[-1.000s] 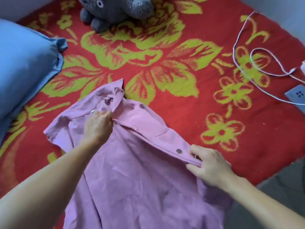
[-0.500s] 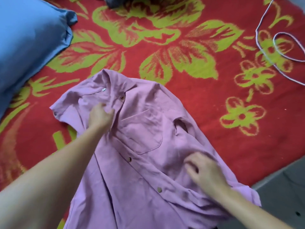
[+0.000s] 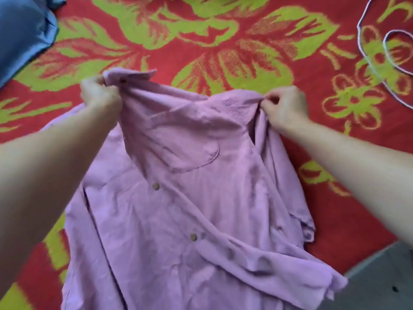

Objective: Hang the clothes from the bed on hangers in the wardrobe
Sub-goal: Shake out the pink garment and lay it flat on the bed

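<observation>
Closest to me, the hem end of the purple shirt (image 3: 190, 198) runs out under the bottom edge of my view. Its lower right corner hangs over the side of the bed above the grey floor (image 3: 380, 285). The shirt lies front side up on the red and green flowered bedspread (image 3: 223, 61), long axis running away from me, hem near and collar far.

Moving up the cloth, the button strip slants from upper left down to lower right. Two brown buttons show on it, the nearer button (image 3: 193, 237) and then the farther button (image 3: 155, 186). Beyond them sits the chest pocket (image 3: 192, 153), rounded at the bottom, opening toward the collar.

Now my hands, both at the shoulder line with the fabric drawn between them. My left hand (image 3: 98, 95) has its fingers curled tight round a bunch of cloth just beside the collar (image 3: 131, 74). My right hand (image 3: 283, 106) pinches the other shoulder, thumb and fingertips closed on a fold, next to the open armhole. The collar tip points away from me, past my left knuckles.

Farther off, a blue pillow (image 3: 22, 30) fills the far left corner, well apart from the shirt. A white cable (image 3: 377, 66) loops on the bedspread at the far right.
</observation>
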Demonstrator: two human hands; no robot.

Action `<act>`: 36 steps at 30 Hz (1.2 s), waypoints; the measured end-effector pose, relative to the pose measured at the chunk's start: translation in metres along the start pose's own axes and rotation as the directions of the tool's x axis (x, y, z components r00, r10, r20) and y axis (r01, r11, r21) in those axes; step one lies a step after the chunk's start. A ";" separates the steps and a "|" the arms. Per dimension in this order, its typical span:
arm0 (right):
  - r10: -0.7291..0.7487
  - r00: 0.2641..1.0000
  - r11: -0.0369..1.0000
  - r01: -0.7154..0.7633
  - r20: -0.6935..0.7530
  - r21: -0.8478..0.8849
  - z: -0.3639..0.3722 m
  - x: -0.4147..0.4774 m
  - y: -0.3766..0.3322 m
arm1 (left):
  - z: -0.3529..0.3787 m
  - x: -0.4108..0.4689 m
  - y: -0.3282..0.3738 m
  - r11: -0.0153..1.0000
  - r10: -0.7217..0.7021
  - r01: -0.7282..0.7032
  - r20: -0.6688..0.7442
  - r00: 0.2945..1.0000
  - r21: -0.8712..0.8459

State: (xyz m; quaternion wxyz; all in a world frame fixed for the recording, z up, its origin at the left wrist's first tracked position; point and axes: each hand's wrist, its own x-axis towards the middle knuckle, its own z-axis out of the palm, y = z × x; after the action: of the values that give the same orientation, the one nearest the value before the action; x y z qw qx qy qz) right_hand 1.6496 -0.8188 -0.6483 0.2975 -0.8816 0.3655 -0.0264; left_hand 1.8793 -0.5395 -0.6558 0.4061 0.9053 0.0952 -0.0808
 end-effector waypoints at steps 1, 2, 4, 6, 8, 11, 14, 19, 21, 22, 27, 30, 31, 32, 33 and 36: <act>0.029 1.000 0.999 -0.029 -0.001 0.035 -0.003 0.014 -0.002 | 0.002 0.008 0.005 1.000 -0.019 0.018 -0.014 1.000 -0.023; 0.051 0.999 0.998 -0.052 0.018 0.040 -0.005 0.023 -0.005 | 0.004 0.011 0.007 0.999 -0.039 0.039 -0.020 0.999 -0.007; 0.069 0.996 0.997 -0.070 0.048 0.025 -0.002 0.025 0.000 | 0.006 0.001 0.003 0.991 -0.058 0.067 -0.080 0.995 0.116; 0.047 0.998 0.999 -0.047 0.047 0.005 -0.003 0.005 0.013 | 0.008 -0.032 -0.010 0.980 -0.002 0.029 -0.136 0.991 0.197; 0.003 1.000 1.000 -0.003 -0.005 0.010 -0.005 -0.031 0.031 | 0.011 -0.089 -0.032 0.985 0.022 -0.001 -0.115 0.993 0.173; 0.042 0.999 0.999 -0.042 0.035 0.004 -0.009 -0.109 0.063 | 0.018 -0.195 -0.075 0.981 -0.180 0.181 -0.019 0.983 0.075; 0.263 0.942 0.964 -0.246 0.207 -0.104 -0.010 -0.193 0.099 | 0.021 -0.295 -0.106 0.883 -0.469 0.466 0.109 0.877 0.054; 0.411 0.818 0.911 -0.385 0.402 -0.149 -0.011 -0.285 0.132 | 0.035 -0.373 -0.107 0.796 -0.581 0.605 0.262 0.770 -0.013; 0.361 0.772 0.929 -0.346 0.523 -0.130 -0.009 -0.303 0.131 | 0.038 -0.386 -0.104 0.758 -0.610 0.651 0.312 0.728 -0.038; 0.336 0.765 0.940 -0.309 0.550 -0.144 -0.008 -0.308 0.130 | 0.037 -0.392 -0.102 0.750 -0.607 0.659 0.338 0.720 -0.055; 0.414 0.855 0.904 -0.348 0.313 -0.246 -0.022 -0.297 0.136 | 0.018 -0.400 -0.128 0.771 -0.570 0.628 0.322 0.756 -0.108; 0.513 0.837 0.852 -0.470 0.190 -0.231 -0.045 -0.286 0.156 | 0.008 -0.404 -0.148 0.736 -0.615 0.656 0.242 0.751 -0.167; 0.512 0.840 0.854 -0.477 0.179 -0.207 -0.049 -0.285 0.160 | 0.006 -0.409 -0.148 0.726 -0.612 0.662 0.263 0.746 -0.186; 0.502 0.844 0.863 -0.473 0.188 -0.179 -0.050 -0.284 0.161 | 0.005 -0.415 -0.146 0.704 -0.609 0.681 0.321 0.725 -0.202; 0.495 0.840 0.868 -0.463 0.225 -0.179 -0.049 -0.285 0.161 | 0.006 -0.424 -0.142 0.673 -0.593 0.706 0.410 0.693 -0.221; 0.445 0.813 0.876 -0.308 0.375 -0.372 -0.038 -0.298 0.166 | 0.017 -0.456 -0.135 0.712 -0.501 0.685 0.570 0.651 -0.156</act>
State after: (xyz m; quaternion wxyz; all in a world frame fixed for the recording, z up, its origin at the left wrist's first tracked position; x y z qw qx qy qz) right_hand 1.3168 -0.7338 -0.6562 0.2384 -0.8062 0.4554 0.2929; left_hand 1.4040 -0.5124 -0.6620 0.5234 0.6797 0.2987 -0.4181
